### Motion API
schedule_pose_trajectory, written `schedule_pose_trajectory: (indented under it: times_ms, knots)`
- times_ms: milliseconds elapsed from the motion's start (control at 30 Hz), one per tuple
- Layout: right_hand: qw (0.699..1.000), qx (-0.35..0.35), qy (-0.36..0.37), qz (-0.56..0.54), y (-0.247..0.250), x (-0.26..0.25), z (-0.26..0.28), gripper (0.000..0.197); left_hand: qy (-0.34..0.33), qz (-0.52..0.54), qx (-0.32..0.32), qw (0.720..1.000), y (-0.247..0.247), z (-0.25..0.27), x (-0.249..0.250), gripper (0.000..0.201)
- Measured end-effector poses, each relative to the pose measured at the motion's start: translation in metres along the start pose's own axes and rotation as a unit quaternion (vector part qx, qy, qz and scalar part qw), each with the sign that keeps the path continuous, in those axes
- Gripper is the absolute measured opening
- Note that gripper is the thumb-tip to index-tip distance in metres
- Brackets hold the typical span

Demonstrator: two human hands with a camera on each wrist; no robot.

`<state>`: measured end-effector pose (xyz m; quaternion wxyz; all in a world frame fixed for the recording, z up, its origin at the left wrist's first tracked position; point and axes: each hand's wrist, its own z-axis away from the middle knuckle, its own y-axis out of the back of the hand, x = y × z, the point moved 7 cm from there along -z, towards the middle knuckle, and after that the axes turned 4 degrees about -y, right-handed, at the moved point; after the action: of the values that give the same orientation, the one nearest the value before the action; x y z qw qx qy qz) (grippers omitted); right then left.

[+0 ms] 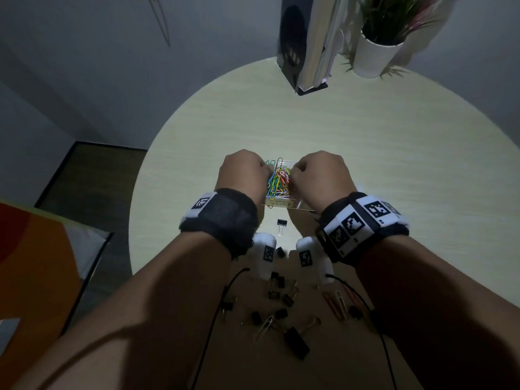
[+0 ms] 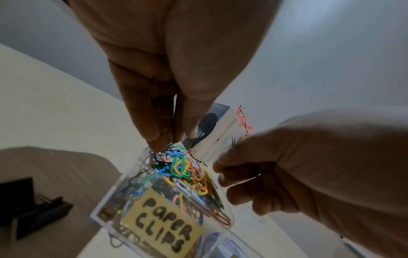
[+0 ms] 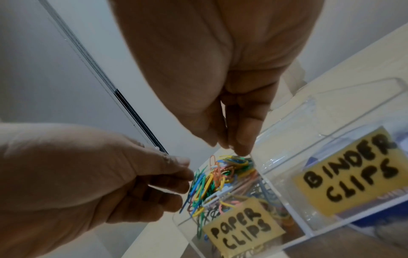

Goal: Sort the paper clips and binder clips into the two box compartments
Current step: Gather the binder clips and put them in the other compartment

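A clear two-compartment box (image 1: 292, 205) sits mid-table. Its left compartment, labelled PAPER CLIPS (image 2: 161, 221), is heaped with coloured paper clips (image 1: 278, 178). The compartment labelled BINDER CLIPS (image 3: 348, 174) shows no clips inside. My left hand (image 2: 170, 139) hovers over the heap's left side, its fingertips pinched together among the top clips. My right hand (image 3: 229, 148) hangs over the right side with thumb and fingers pinched, tips touching the heap. Loose black binder clips (image 1: 278, 294) and some paper clips (image 1: 334, 302) lie near the table's front edge.
One small binder clip (image 1: 281, 223) lies just in front of the box, a large one (image 1: 297, 343) nearer me. A black file holder (image 1: 306, 43) and a white plant pot (image 1: 374, 54) stand at the back. The round table's edge (image 1: 135, 220) curves on the left.
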<state>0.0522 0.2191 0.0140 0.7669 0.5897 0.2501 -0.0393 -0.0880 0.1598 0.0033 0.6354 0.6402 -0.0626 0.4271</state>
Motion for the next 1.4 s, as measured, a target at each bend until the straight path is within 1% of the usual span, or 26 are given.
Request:
schedule_pose_trajectory:
  times_ms: [67, 133, 167, 233, 300, 333, 400, 433, 500, 567, 633, 700, 733, 767, 833, 900, 967, 1066, 1200, 1233, 1300, 1333, 1400]
  knots:
    - [1.0, 0.005, -0.004, -0.012, 0.002, 0.003, 0.0, 0.025, -0.005, 0.015, 0.008, 1.0, 0.002, -0.001, -0.005, 0.028]
    - [0.999, 0.003, -0.016, -0.042, 0.004, 0.007, 0.002, 0.024, 0.005, 0.053, 0.019, 0.998, 0.004, -0.001, -0.013, 0.03]
    - [0.998, 0.006, -0.025, -0.066, 0.007, 0.01, 0.004, 0.023, 0.008, 0.067, 0.028, 0.997, 0.005, -0.001, -0.016, 0.03]
    - [0.991, 0.022, -0.042, -0.122, 0.014, 0.019, 0.008, 0.02, 0.007, 0.073, 0.043, 0.996, 0.009, 0.004, -0.021, 0.022]
    - [0.978, 0.039, -0.062, -0.193, 0.026, 0.036, 0.019, 0.014, -0.002, 0.073, 0.05, 0.996, 0.013, 0.01, -0.024, 0.02]
    - [0.973, 0.044, -0.069, -0.217, 0.032, 0.048, 0.029, 0.011, -0.014, 0.059, 0.053, 0.997, 0.017, 0.016, -0.022, 0.022]
    - [0.97, 0.043, -0.08, -0.227, 0.043, 0.077, 0.058, 0.009, -0.054, 0.005, 0.054, 0.997, 0.023, 0.033, -0.017, 0.026]
    - [0.972, 0.034, -0.084, -0.215, 0.046, 0.092, 0.075, 0.009, -0.077, -0.016, 0.044, 0.996, 0.022, 0.044, -0.014, 0.023]
    - [0.983, -0.013, -0.087, -0.159, 0.039, 0.119, 0.113, 0.009, -0.127, -0.03, -0.007, 0.991, 0.007, 0.075, -0.006, 0.015]
    - [0.99, -0.066, -0.073, -0.1, 0.019, 0.137, 0.152, 0.006, -0.196, -0.042, -0.08, 0.976, -0.027, 0.113, 0.005, 0.009]
    - [0.995, -0.078, -0.043, -0.046, 0.002, 0.145, 0.181, 0.003, -0.279, -0.089, -0.142, 0.945, -0.066, 0.144, 0.02, 0.016]
    - [0.998, -0.055, -0.028, -0.01, -0.01, 0.15, 0.197, 0.008, -0.349, -0.143, -0.189, 0.907, -0.099, 0.167, 0.035, 0.022]
    - [0.999, -0.029, -0.023, -0.003, -0.012, 0.152, 0.197, 0.009, -0.376, -0.169, -0.201, 0.889, -0.111, 0.175, 0.042, 0.021]
    - [1.0, -0.006, -0.018, 0.001, -0.014, 0.152, 0.192, 0.012, -0.39, -0.193, -0.205, 0.877, -0.119, 0.18, 0.047, 0.018]
    - [1.0, 0.023, 0.0, 0.015, -0.018, 0.153, 0.179, 0.017, -0.388, -0.239, -0.198, 0.868, -0.126, 0.186, 0.049, 0.016]
    - [0.999, 0.026, 0.007, 0.024, -0.025, 0.152, 0.166, 0.018, -0.373, -0.272, -0.198, 0.864, -0.126, 0.189, 0.046, 0.015]
    - [0.999, 0.01, 0.008, 0.037, -0.033, 0.153, 0.162, 0.016, -0.355, -0.273, -0.212, 0.869, -0.126, 0.189, 0.04, 0.014]
    - [0.998, -0.022, 0.009, 0.051, -0.04, 0.151, 0.162, 0.011, -0.333, -0.293, -0.246, 0.862, -0.133, 0.187, 0.033, 0.013]
    - [0.997, -0.066, 0.011, 0.024, -0.041, 0.144, 0.157, 0.009, -0.291, -0.279, -0.28, 0.871, -0.137, 0.185, 0.028, 0.011]
    - [0.998, -0.066, -0.007, 0.002, -0.033, 0.148, 0.154, 0.009, -0.283, -0.267, -0.285, 0.876, -0.136, 0.186, 0.027, 0.014]
    - [0.992, -0.045, -0.08, -0.085, -0.005, 0.164, 0.147, 0.008, -0.273, -0.234, -0.295, 0.885, -0.134, 0.187, 0.024, 0.027]
    - [0.982, -0.029, -0.116, -0.144, 0.011, 0.174, 0.145, 0.008, -0.267, -0.224, -0.292, 0.891, -0.131, 0.187, 0.022, 0.031]
    - [0.956, -0.015, -0.169, -0.238, 0.036, 0.196, 0.151, 0.008, -0.258, -0.207, -0.273, 0.903, -0.121, 0.185, 0.019, 0.03]
